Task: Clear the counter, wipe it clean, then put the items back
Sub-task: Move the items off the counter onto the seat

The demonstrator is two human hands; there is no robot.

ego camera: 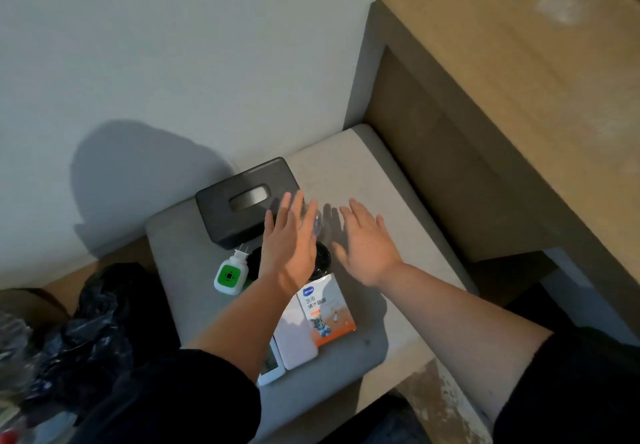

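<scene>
A grey counter [367, 180] stands against the white wall. On it lie a black tissue box [242, 201], a white-and-green plug-in device [229, 275], a round black object [320, 261], a clear glass [315, 225], an orange-and-white packet [329, 312], a white box [296, 336] and a small white device [270, 364]. My left hand [289, 242] hovers flat with straight fingers over the glass and the black object. My right hand [367, 242] is spread open above the bare counter just to the right. Neither hand holds anything.
A wooden desk [519, 79] rises at the right, its side panel bordering the counter. Black plastic bags [100, 322] fill the floor at the left. The floor at the counter's front right is speckled [440, 398].
</scene>
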